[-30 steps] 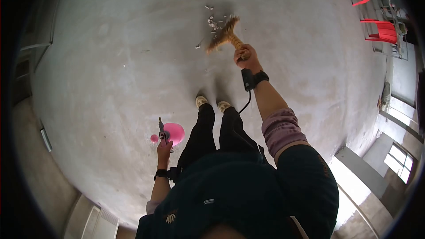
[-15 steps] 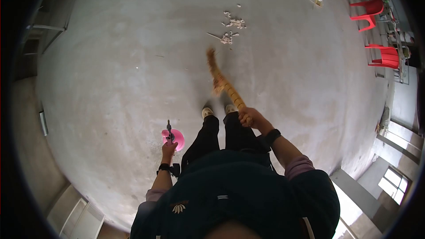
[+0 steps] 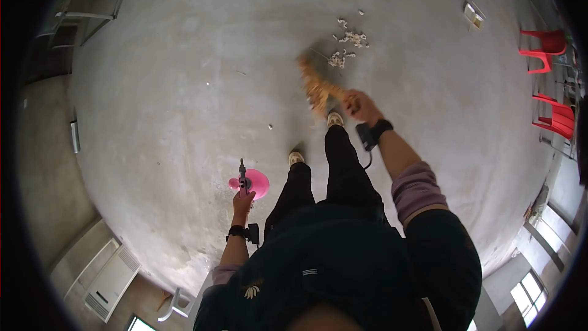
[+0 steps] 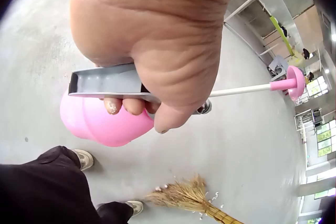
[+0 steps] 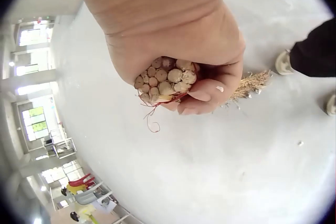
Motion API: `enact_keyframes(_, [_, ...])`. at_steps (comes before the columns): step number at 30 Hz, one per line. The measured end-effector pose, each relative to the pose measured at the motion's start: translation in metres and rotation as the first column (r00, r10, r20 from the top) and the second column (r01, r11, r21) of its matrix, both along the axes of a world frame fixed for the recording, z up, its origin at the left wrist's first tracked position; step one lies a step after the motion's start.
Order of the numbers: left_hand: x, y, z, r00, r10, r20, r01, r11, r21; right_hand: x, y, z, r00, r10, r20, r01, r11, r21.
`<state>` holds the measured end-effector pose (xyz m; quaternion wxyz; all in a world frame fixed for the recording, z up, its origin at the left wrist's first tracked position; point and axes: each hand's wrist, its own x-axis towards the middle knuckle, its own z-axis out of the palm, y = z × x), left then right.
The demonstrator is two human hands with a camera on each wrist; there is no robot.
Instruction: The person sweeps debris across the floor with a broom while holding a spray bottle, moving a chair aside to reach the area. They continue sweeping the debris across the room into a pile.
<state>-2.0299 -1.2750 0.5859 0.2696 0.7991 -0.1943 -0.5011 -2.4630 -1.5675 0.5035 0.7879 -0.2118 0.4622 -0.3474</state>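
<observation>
In the head view the right hand (image 3: 362, 109) grips the bound handle of a straw broom (image 3: 317, 89), its bristles over the floor just ahead of the feet. Its fingers wrap the handle's bundled end (image 5: 167, 79) in the right wrist view. Pale scraps (image 3: 338, 59) lie in clusters beyond the bristles, a thin stick beside them. Low on the left, the left hand (image 3: 242, 203) holds a grey-handled tool with a pink bowl-shaped part (image 3: 258, 184). In the left wrist view fingers curl round the grey handle (image 4: 107, 81), above the pink part (image 4: 107, 121).
A small pale tray-like object (image 3: 474, 16) lies on the floor at the upper right. Red chairs (image 3: 554, 116) stand along the right side. One small scrap (image 3: 270, 127) lies left of the feet. A metal frame (image 3: 89, 15) stands at the upper left.
The broom swung back toward the feet, then forward again near the scraps. One foot has stepped forward. The left hand keeps hold of the pink-and-grey tool.
</observation>
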Motion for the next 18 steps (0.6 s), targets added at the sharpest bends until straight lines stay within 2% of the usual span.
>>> enact_keyframes(1, [-0.005,-0.001,0.006,1.000,-0.010,0.009,0.010,1.000,0.015,-0.016,-0.021,0.037,0.920,-0.267,0.286,0.137,0.904,0.405])
enact_keyframes(2, [-0.009,-0.003,0.012,1.000,-0.001,0.011,0.001,1.000,0.017,-0.029,-0.039,0.071,0.956,-0.231,0.180,0.158,0.924,0.348])
enact_keyframes(6, [-0.024,-0.008,0.027,0.999,0.026,-0.021,-0.026,1.000,0.004,-0.051,-0.062,0.141,0.989,-0.147,-0.033,0.150,0.976,0.160])
enact_keyframes(10, [-0.029,-0.011,0.051,0.999,0.024,-0.037,-0.024,1.000,0.002,-0.053,-0.048,0.188,0.990,-0.140,-0.020,0.141,0.984,0.112])
enact_keyframes(12, [-0.032,-0.012,0.056,0.998,0.035,-0.057,-0.036,0.999,-0.014,-0.051,-0.027,0.199,0.976,-0.160,0.147,0.123,0.965,0.233])
enact_keyframes(14, [-0.036,-0.011,0.058,0.996,0.047,-0.076,-0.049,0.998,-0.026,-0.039,0.005,0.187,0.995,-0.039,0.094,0.038,0.999,0.010])
enact_keyframes(16, [-0.040,-0.014,0.061,0.994,0.063,-0.087,-0.063,0.998,0.002,-0.014,0.017,0.201,0.994,0.070,-0.085,-0.057,0.988,0.142])
enact_keyframes(18, [-0.042,-0.012,0.061,0.993,0.080,-0.091,-0.083,0.996,-0.023,0.000,0.029,0.195,0.965,-0.066,0.252,-0.019,0.947,0.322])
